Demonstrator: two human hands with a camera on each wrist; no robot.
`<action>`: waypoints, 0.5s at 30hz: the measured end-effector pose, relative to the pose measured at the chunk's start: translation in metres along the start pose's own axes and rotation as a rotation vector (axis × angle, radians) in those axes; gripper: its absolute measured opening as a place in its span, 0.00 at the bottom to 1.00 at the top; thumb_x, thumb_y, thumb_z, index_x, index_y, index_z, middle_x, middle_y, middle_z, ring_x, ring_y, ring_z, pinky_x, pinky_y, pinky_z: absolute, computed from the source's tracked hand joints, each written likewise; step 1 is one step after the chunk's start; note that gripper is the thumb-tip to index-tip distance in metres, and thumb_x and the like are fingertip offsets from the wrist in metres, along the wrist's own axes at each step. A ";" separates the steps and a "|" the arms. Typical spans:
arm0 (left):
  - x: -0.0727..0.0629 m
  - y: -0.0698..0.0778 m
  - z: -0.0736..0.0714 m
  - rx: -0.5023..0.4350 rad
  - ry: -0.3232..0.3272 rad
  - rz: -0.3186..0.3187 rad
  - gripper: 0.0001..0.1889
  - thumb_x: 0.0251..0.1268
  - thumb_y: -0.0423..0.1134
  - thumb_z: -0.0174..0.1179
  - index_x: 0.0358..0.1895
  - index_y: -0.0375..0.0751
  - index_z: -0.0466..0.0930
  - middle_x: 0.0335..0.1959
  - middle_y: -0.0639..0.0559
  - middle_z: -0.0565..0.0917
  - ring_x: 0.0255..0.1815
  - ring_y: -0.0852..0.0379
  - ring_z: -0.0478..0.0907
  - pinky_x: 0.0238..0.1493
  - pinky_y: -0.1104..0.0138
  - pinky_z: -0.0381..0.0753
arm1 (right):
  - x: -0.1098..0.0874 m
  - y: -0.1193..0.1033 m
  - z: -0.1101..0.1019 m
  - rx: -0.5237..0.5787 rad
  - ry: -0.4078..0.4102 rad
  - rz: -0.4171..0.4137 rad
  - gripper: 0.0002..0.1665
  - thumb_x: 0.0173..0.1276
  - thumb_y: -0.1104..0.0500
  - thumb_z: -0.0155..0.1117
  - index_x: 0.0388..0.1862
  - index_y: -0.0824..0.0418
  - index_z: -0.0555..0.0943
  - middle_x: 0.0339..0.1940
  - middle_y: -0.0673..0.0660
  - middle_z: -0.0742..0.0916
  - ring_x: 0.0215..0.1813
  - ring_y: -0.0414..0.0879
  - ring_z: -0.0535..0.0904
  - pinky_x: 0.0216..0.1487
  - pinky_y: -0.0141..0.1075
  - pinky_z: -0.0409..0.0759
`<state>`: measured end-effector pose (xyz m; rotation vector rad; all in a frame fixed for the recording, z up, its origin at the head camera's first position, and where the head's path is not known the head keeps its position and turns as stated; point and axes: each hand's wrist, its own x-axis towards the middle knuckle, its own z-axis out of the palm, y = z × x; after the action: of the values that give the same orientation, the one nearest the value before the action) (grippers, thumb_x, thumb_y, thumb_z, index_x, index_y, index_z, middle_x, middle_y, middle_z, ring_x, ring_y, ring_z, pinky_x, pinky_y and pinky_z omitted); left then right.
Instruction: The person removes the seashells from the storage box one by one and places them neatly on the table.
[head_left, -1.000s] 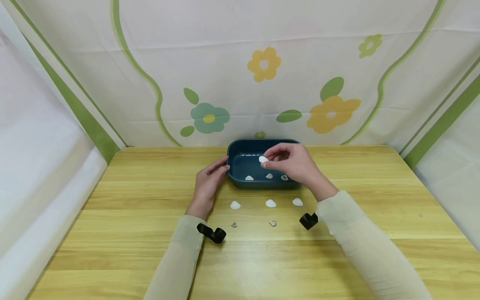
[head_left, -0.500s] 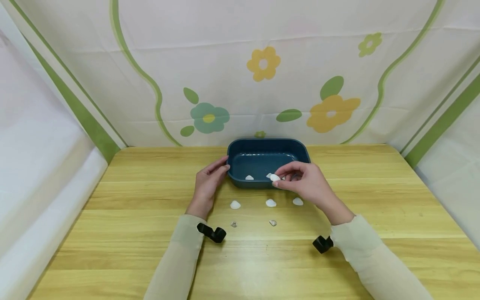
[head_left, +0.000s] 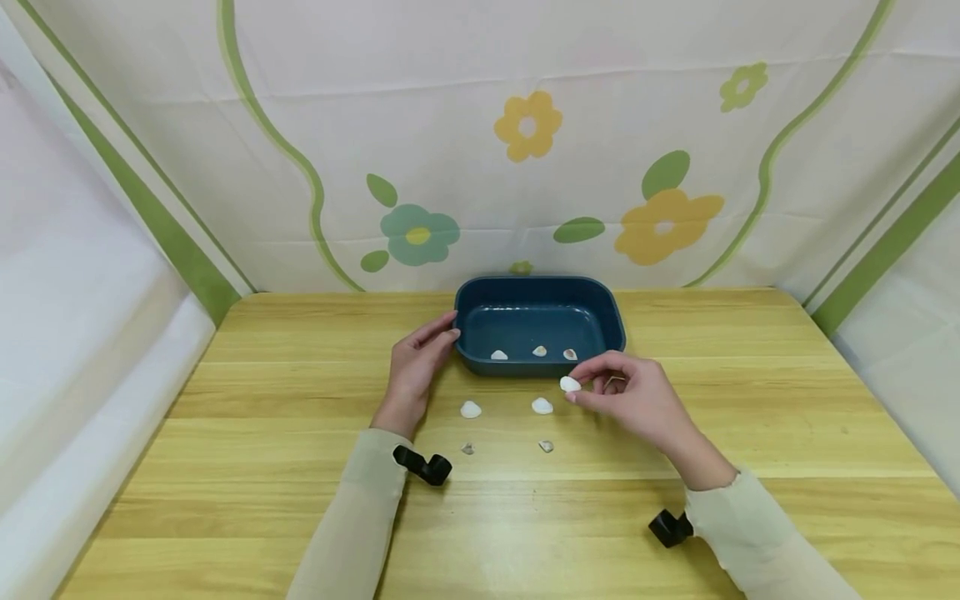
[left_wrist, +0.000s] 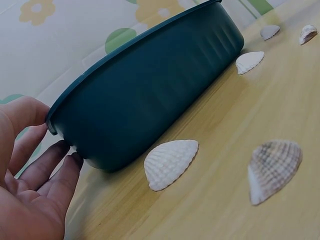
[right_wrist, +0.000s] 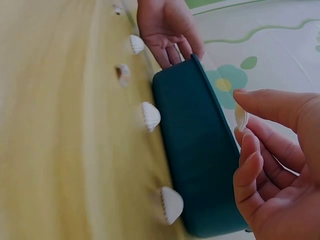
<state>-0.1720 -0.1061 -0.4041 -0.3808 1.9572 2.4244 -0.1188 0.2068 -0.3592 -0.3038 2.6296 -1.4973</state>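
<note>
My right hand pinches a small white seashell between thumb and fingertips, just before the front right of a dark teal basin. In the right wrist view the held shell appears edge-on, apart from the basin's wall. Against the basin's left end rest the fingers of my left hand, spread and fairly straight. Three shells lie inside along the front: a white one, a patterned one and another patterned one.
On the wooden table, a left white shell, a middle one and a right one line the basin's front. Nearer lie two greyish shells, left and right. A flowered cloth hangs behind.
My right hand has moved from above the basin's inside to the right and nearer, past its front rim, still holding the white seashell. The left hand has stayed at the basin's left end.
</note>
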 end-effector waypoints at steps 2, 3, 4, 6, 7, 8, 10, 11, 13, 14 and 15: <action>0.000 0.000 0.000 -0.003 0.000 0.000 0.18 0.73 0.39 0.71 0.64 0.53 0.89 0.68 0.58 0.86 0.66 0.62 0.84 0.71 0.67 0.82 | -0.003 0.003 -0.001 -0.001 -0.002 0.004 0.16 0.63 0.52 0.85 0.47 0.56 0.91 0.36 0.57 0.86 0.36 0.47 0.79 0.31 0.32 0.78; 0.000 0.000 0.000 -0.004 0.001 0.001 0.18 0.73 0.39 0.71 0.64 0.53 0.89 0.68 0.58 0.86 0.66 0.62 0.84 0.71 0.68 0.83 | -0.005 0.005 -0.001 0.000 -0.004 0.007 0.16 0.63 0.52 0.85 0.47 0.56 0.91 0.35 0.57 0.86 0.35 0.46 0.79 0.31 0.32 0.78; 0.000 0.000 -0.001 -0.006 0.001 0.000 0.18 0.73 0.39 0.71 0.64 0.53 0.89 0.68 0.58 0.86 0.66 0.61 0.84 0.70 0.69 0.83 | -0.006 0.006 -0.002 -0.001 -0.007 0.010 0.17 0.63 0.52 0.85 0.47 0.56 0.91 0.35 0.56 0.86 0.34 0.46 0.79 0.30 0.32 0.78; 0.000 0.000 -0.001 -0.008 0.003 -0.002 0.18 0.73 0.39 0.71 0.63 0.53 0.90 0.67 0.59 0.87 0.66 0.61 0.84 0.69 0.70 0.83 | -0.009 0.010 -0.004 -0.005 -0.017 0.011 0.17 0.63 0.52 0.85 0.46 0.56 0.91 0.34 0.56 0.86 0.33 0.45 0.79 0.29 0.32 0.77; 0.000 0.000 -0.001 -0.007 0.002 -0.003 0.18 0.73 0.39 0.71 0.63 0.53 0.90 0.67 0.59 0.87 0.66 0.62 0.84 0.68 0.71 0.84 | -0.010 0.011 -0.005 -0.014 -0.024 0.011 0.17 0.63 0.51 0.85 0.46 0.56 0.91 0.33 0.56 0.86 0.32 0.45 0.79 0.28 0.33 0.77; 0.000 0.000 -0.001 -0.005 0.003 -0.004 0.18 0.73 0.39 0.71 0.63 0.53 0.90 0.67 0.59 0.87 0.66 0.62 0.84 0.67 0.71 0.84 | -0.012 0.013 -0.006 -0.025 -0.032 0.012 0.16 0.63 0.51 0.85 0.46 0.56 0.91 0.33 0.56 0.86 0.32 0.45 0.79 0.28 0.33 0.77; 0.000 0.000 -0.001 -0.004 0.002 -0.005 0.18 0.73 0.39 0.71 0.63 0.54 0.90 0.67 0.60 0.86 0.66 0.62 0.84 0.67 0.72 0.84 | -0.014 0.018 -0.008 -0.053 -0.054 0.013 0.16 0.63 0.52 0.85 0.46 0.56 0.91 0.33 0.55 0.87 0.32 0.45 0.79 0.28 0.33 0.77; 0.000 0.000 -0.001 -0.006 0.002 -0.006 0.18 0.73 0.39 0.71 0.63 0.54 0.90 0.67 0.60 0.86 0.66 0.62 0.84 0.67 0.71 0.84 | -0.016 0.020 -0.009 -0.069 -0.066 0.013 0.16 0.62 0.53 0.85 0.45 0.56 0.91 0.33 0.54 0.87 0.32 0.45 0.79 0.28 0.32 0.77; 0.001 0.000 -0.001 -0.007 0.002 -0.006 0.18 0.73 0.39 0.71 0.63 0.54 0.90 0.67 0.60 0.86 0.66 0.62 0.84 0.68 0.71 0.84 | -0.018 0.025 -0.011 -0.106 -0.088 0.026 0.15 0.61 0.53 0.85 0.44 0.55 0.91 0.34 0.53 0.88 0.34 0.45 0.79 0.30 0.31 0.78; 0.001 0.000 -0.001 -0.007 0.002 -0.005 0.18 0.73 0.39 0.71 0.63 0.54 0.90 0.67 0.59 0.87 0.66 0.61 0.84 0.68 0.70 0.84 | -0.018 0.027 -0.011 -0.119 -0.102 0.029 0.15 0.61 0.53 0.85 0.44 0.54 0.91 0.34 0.52 0.88 0.35 0.45 0.79 0.31 0.31 0.78; 0.001 0.000 -0.001 -0.006 0.001 -0.003 0.18 0.73 0.39 0.71 0.63 0.53 0.90 0.68 0.59 0.86 0.66 0.61 0.84 0.69 0.69 0.83 | -0.019 0.029 -0.012 -0.131 -0.116 0.032 0.14 0.61 0.53 0.85 0.43 0.54 0.91 0.34 0.52 0.87 0.35 0.45 0.79 0.32 0.31 0.78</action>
<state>-0.1724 -0.1067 -0.4043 -0.3839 1.9484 2.4299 -0.1060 0.2356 -0.3777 -0.3471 2.6315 -1.2608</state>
